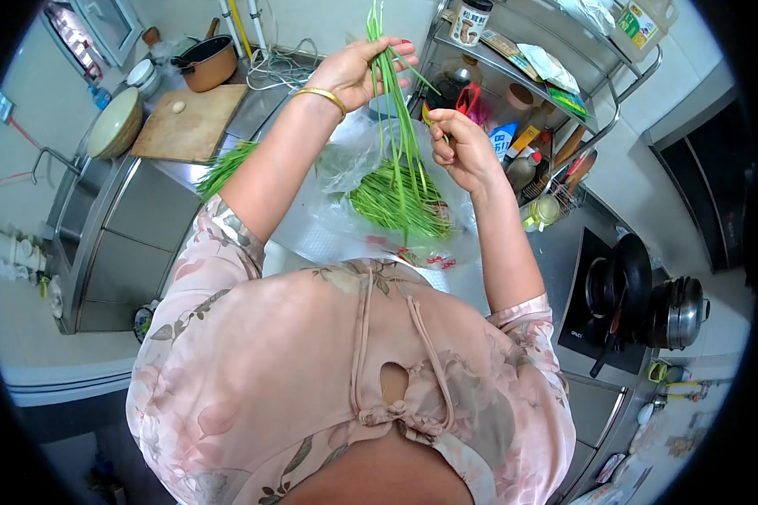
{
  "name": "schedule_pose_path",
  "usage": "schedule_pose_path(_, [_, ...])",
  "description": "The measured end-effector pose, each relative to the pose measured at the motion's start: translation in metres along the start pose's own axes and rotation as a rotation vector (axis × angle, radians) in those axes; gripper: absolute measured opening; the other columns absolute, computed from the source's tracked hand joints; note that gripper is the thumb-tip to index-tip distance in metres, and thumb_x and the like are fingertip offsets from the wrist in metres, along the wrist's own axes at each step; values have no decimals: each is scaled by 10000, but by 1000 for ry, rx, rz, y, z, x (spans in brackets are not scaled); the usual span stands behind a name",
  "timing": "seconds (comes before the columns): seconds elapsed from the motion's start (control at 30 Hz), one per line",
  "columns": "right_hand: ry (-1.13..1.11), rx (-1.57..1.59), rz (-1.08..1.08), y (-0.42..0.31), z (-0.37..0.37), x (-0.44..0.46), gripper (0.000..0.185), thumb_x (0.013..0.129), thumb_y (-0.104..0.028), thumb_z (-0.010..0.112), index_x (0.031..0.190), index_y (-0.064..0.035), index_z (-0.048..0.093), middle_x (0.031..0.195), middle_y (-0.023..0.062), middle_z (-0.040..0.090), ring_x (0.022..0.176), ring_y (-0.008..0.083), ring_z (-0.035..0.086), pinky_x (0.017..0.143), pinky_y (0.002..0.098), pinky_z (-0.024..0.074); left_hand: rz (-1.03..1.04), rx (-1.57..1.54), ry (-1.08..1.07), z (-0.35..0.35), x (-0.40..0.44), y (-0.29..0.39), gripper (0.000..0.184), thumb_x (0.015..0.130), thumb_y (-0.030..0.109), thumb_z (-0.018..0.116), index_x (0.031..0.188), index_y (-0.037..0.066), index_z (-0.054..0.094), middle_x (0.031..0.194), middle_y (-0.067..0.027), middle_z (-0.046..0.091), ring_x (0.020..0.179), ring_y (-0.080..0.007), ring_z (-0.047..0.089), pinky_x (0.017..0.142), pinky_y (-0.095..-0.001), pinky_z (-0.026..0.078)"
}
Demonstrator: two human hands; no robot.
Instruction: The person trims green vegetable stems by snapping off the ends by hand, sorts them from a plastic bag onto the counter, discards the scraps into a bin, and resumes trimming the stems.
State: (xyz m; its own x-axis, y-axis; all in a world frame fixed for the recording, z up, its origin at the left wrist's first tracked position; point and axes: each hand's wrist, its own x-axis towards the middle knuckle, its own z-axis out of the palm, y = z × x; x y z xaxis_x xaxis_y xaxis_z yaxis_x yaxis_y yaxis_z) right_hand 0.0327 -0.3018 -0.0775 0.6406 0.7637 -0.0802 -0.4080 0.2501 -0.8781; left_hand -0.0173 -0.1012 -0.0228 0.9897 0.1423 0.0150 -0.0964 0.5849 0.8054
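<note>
Kitchen, head view: metal counter [296,225] in the middle, cutting board [177,139] far left, wire rack [514,71] far right, cooktop [574,324] with pans near right. Left hand [360,74] is raised over the counter, fingers partly spread, loosely gripping long green stalks [394,114] at their upper part; lower ends hang over an opened plastic bag [332,172] holding a green pile [392,206]. Right hand [465,150] is just right of the stalks, fingers curled, thumb and index pinched on a thin yellowish strip [427,114]; can't tell if that's detached. Another green bunch [227,168] lies left, partly behind the forearm. Handling, my read: light, limp along the length, easily bruised, possibly slick if damp. Best hold: gathered end, light pinch; single blades by the tip.
</note>
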Motion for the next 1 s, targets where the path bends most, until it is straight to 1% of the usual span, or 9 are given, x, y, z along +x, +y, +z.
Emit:
schedule_pose_path(0.1, [-111,-61,35,-3,2,1,142,821,-113,472,894,-19,550,699,25,486,463,83,384,414,209,283,-15,-27,-3,1,2,3,208,890,172,437,1038,26,455,1131,-164,507,1021,-273,518,824,-436,459])
schedule_pose_path(0.3, [-147,-83,13,-2,18,-6,167,815,-175,529,872,-25,575,675,-6,493,509,66,411,423,194,279,6,-28,6,-1,6,5,205,891,167,434,1041,28,446,1120,-163,511,1020,-277,518,821,-438,459])
schedule_pose_path(0.4, [-58,-420,-54,-3,26,-8,163,798,-201,565,842,-44,581,665,-31,510,539,54,425,453,185,296,15,-4,23,1,5,5,205,891,166,432,1042,28,446,1118,-164,511,1021,-278,517,821,-436,460])
schedule_pose_path(0.5, [-25,-524,-119,1,27,-6,140,778,-194,587,810,-57,573,669,-42,525,564,41,431,492,177,311,15,12,16,-2,8,3,224,893,169,428,1064,25,441,1119,-163,511,1020,-277,518,819,-427,462])
schedule_pose_path(0.7, [40,-282,-29,4,21,-3,51,792,-151,510,771,-105,520,693,-24,532,594,44,464,508,171,328,27,74,37,-4,9,2,263,898,177,416,1100,8,426,1106,-162,519,1012,-262,526,809,-404,472])
schedule_pose_path(0.8, [107,-284,-72,8,20,-1,49,791,-131,469,769,-101,501,688,-12,527,594,61,467,514,185,342,44,102,39,-4,10,1,253,898,177,417,1084,6,431,1086,-163,531,996,-256,537,799,-395,478])
schedule_pose_path(0.9, [151,-211,-99,16,16,2,52,784,-127,460,769,-92,496,675,-4,516,588,73,462,517,201,350,84,124,88,1,10,-3,241,898,175,417,1069,6,435,1064,-168,542,976,-254,549,787,-389,484])
schedule_pose_path(0.93, [213,-224,-159,18,17,2,49,778,-118,456,769,-83,488,663,6,506,574,90,452,513,214,353,95,141,102,4,8,-4,234,898,174,417,1057,5,437,1057,-169,545,970,-254,552,785,-388,486])
schedule_pose_path(1.0, [277,-114,-177,21,14,4,49,775,-113,452,778,-77,485,665,14,506,568,95,447,511,218,354,117,174,130,12,6,-6,220,898,173,417,1034,2,440,1043,-170,551,957,-254,559,781,-387,488])
